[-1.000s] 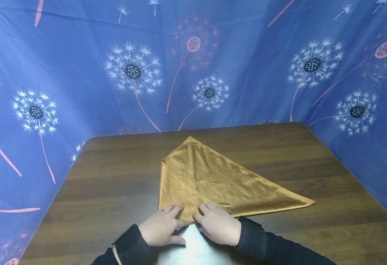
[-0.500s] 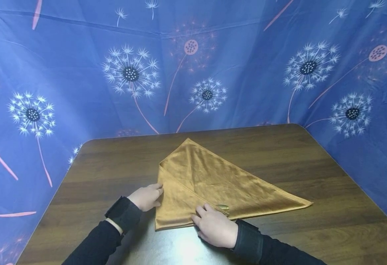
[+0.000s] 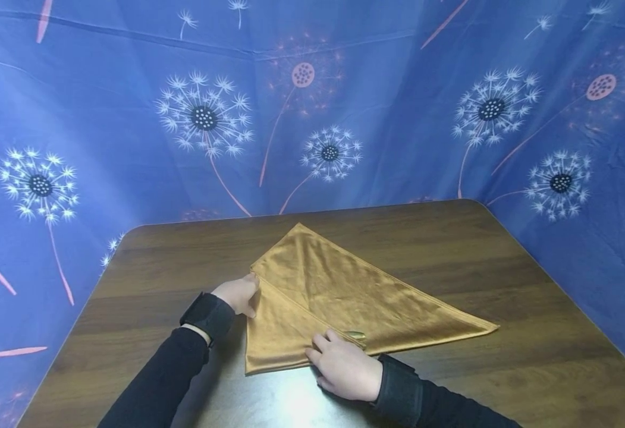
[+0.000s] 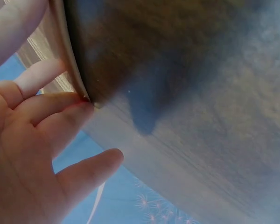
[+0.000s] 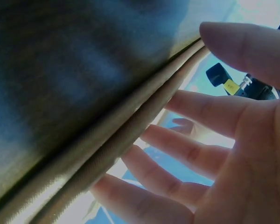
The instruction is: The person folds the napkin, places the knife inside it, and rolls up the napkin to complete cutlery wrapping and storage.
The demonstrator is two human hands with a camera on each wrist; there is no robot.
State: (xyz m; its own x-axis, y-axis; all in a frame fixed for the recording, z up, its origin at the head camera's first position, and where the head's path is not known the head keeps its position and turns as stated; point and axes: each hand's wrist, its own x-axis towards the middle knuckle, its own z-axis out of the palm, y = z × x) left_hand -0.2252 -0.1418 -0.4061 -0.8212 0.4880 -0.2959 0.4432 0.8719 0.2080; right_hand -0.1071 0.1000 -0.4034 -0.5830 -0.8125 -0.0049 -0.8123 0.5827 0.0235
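Note:
A shiny gold cloth (image 3: 355, 285) lies folded into a broad triangle, its long point to the right in the head view. A flap (image 3: 277, 333) is folded over its left side. My left hand (image 3: 237, 295) is at the cloth's left corner; in the left wrist view its fingers are extended, fingertips at the cloth edge (image 4: 71, 51), thumb apart. My right hand (image 3: 344, 365) rests on the near edge, and the right wrist view shows its straight fingers against the layered edge (image 5: 130, 122). Beside the right fingers shows a small shiny green-gold patch (image 3: 355, 335).
The cloth lies on a brown wooden table (image 3: 505, 255) with rounded far corners. Behind it hangs a blue curtain (image 3: 398, 119) printed with dandelions. Light glares off the tabletop near the front.
My left hand has moved from the near edge out to the left side, then up to the left corner of the cloth. The right hand has stayed on the near edge.

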